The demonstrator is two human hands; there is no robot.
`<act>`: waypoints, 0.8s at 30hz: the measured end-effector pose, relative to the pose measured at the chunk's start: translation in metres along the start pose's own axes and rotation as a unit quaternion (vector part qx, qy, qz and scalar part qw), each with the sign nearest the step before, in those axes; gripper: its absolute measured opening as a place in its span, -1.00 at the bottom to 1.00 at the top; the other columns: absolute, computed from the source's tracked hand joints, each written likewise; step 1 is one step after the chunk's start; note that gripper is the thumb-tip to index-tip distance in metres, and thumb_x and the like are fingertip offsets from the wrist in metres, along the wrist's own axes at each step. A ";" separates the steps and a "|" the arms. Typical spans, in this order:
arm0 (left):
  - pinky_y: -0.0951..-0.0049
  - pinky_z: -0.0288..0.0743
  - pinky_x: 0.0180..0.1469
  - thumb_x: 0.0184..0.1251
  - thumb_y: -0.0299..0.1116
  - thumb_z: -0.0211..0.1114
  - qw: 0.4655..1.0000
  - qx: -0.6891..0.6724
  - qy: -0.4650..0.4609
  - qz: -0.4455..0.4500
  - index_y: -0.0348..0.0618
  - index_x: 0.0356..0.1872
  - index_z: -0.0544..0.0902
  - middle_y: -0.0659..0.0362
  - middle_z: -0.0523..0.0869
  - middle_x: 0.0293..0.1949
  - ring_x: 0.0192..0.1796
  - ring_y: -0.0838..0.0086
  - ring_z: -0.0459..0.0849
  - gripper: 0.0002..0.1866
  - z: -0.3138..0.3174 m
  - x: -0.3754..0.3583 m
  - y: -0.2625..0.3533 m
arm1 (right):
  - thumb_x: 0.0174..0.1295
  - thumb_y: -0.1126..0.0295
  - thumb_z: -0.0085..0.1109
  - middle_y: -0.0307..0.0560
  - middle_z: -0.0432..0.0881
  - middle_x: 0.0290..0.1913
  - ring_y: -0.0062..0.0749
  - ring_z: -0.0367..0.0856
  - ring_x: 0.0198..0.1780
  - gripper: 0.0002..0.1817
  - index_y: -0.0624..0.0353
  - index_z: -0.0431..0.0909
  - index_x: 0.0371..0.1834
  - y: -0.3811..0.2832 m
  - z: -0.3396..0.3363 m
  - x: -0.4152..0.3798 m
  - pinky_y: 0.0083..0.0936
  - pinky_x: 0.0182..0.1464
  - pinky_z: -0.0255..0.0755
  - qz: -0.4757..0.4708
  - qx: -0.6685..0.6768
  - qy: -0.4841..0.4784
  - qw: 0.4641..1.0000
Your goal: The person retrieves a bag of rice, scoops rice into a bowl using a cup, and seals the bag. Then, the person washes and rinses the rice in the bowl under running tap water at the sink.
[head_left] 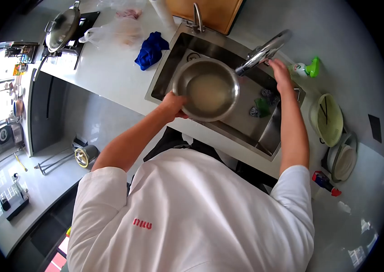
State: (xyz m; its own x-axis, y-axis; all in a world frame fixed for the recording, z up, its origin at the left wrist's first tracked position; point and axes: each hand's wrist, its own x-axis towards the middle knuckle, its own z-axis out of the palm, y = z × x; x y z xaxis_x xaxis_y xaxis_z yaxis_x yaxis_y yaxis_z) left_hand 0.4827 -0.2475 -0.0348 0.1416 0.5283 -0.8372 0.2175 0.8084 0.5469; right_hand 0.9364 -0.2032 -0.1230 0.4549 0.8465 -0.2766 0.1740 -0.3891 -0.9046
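My left hand grips the near left rim of a round metal bowl, thumb on the inside of the wall. Cloudy, pale liquid lies in the bottom of the bowl, which is over the left part of the steel sink. My right hand is raised beside the chrome faucet, its fingers stretched out with the tips right at the faucet's body. The faucet's spout points toward the bowl's right rim.
Green and dark scrubbers lie in the sink's right part. A blue cloth and plastic bags are on the left counter, near a lidded pan. At right stand a green-topped spray bottle and a pale green colander.
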 end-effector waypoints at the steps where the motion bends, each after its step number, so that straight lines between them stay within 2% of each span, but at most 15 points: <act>1: 0.19 0.80 -0.37 0.29 -0.46 0.25 1.000 -0.001 0.011 -0.003 -0.30 0.26 0.47 -0.10 0.73 -0.05 -0.22 0.06 0.82 -0.51 -0.009 -0.004 0.000 | 0.36 0.23 0.30 -0.04 0.69 0.04 -0.34 0.61 0.05 -0.42 0.34 0.50 0.35 0.005 0.000 -0.027 -0.38 0.19 0.44 0.012 -0.003 -0.022 1.000; 4: 0.26 0.79 -0.39 0.29 -0.47 0.24 1.000 0.003 0.018 0.010 -0.34 0.21 0.48 -0.07 0.74 -0.11 -0.31 0.14 0.81 -0.55 -0.030 -0.019 0.009 | 0.44 0.16 0.26 -0.10 0.72 0.01 -0.48 0.65 0.01 -0.44 0.36 0.51 0.34 0.010 -0.002 -0.113 -0.49 0.11 0.49 0.043 -0.020 -0.129 0.990; 6: 0.29 0.79 -0.42 0.29 -0.48 0.22 0.999 -0.017 0.016 0.024 -0.35 0.19 0.49 -0.06 0.74 -0.13 -0.35 0.18 0.80 -0.57 -0.034 -0.014 0.002 | 0.45 0.20 0.25 -0.13 0.71 0.02 -0.54 0.66 -0.02 -0.46 0.36 0.50 0.35 0.035 -0.003 -0.150 -0.55 0.04 0.51 0.089 -0.018 -0.194 0.977; 9: 0.33 0.75 -0.49 0.29 -0.50 0.18 0.999 -0.031 0.020 0.007 -0.41 0.08 0.53 -0.04 0.73 -0.21 -0.43 0.23 0.76 -0.66 -0.025 -0.013 -0.006 | 0.46 0.22 0.23 -0.13 0.70 0.02 -0.49 0.67 -0.03 -0.46 0.36 0.47 0.37 0.046 0.015 -0.198 -0.53 0.04 0.52 0.115 0.053 -0.195 0.973; 10: 0.33 0.75 -0.49 0.29 -0.51 0.17 0.999 -0.032 0.018 0.000 -0.43 0.05 0.54 -0.04 0.72 -0.23 -0.45 0.24 0.75 -0.67 -0.025 -0.012 -0.009 | 0.52 0.26 0.15 -0.03 0.68 0.16 -0.38 0.69 0.08 -0.49 0.35 0.43 0.41 0.033 0.015 -0.207 -0.47 0.16 0.53 0.117 0.025 -0.237 0.964; 12: 0.33 0.75 -0.50 0.29 -0.51 0.17 0.999 -0.045 0.017 -0.011 -0.46 -0.02 0.57 -0.04 0.71 -0.28 -0.49 0.25 0.73 -0.72 -0.028 -0.010 -0.016 | 0.52 0.26 0.16 0.00 0.68 0.17 -0.36 0.69 0.08 -0.48 0.35 0.41 0.42 0.013 0.016 -0.219 -0.46 0.18 0.52 0.116 0.054 -0.237 0.963; 16: 0.32 0.75 -0.50 0.28 -0.51 0.19 0.997 -0.072 0.022 -0.017 -0.52 -0.14 0.59 -0.07 0.70 -0.33 -0.54 0.24 0.72 -0.77 -0.021 -0.009 -0.018 | 0.49 0.29 0.22 -0.04 0.70 0.05 -0.45 0.68 0.03 -0.49 0.37 0.45 0.38 0.010 0.010 -0.217 -0.50 0.13 0.54 0.074 0.092 -0.196 0.973; 24: 0.31 0.75 -0.50 0.25 -0.52 0.18 0.998 -0.056 -0.001 0.000 -0.52 -0.08 0.57 -0.09 0.71 -0.28 -0.49 0.21 0.74 -0.72 -0.005 -0.006 -0.013 | 0.49 0.30 0.22 -0.02 0.70 0.07 -0.44 0.68 0.03 -0.49 0.42 0.45 0.37 -0.008 0.003 -0.212 -0.52 0.16 0.53 0.047 0.089 -0.194 0.976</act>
State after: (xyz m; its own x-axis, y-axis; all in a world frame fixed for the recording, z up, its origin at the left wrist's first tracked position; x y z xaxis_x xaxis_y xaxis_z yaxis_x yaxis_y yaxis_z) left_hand 0.4738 -0.2599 -0.0372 0.1436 0.5279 -0.8371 0.1075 0.8325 0.5435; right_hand 0.8357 -0.3786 -0.0584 0.0912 0.8977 -0.4310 -0.0233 -0.4307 -0.9022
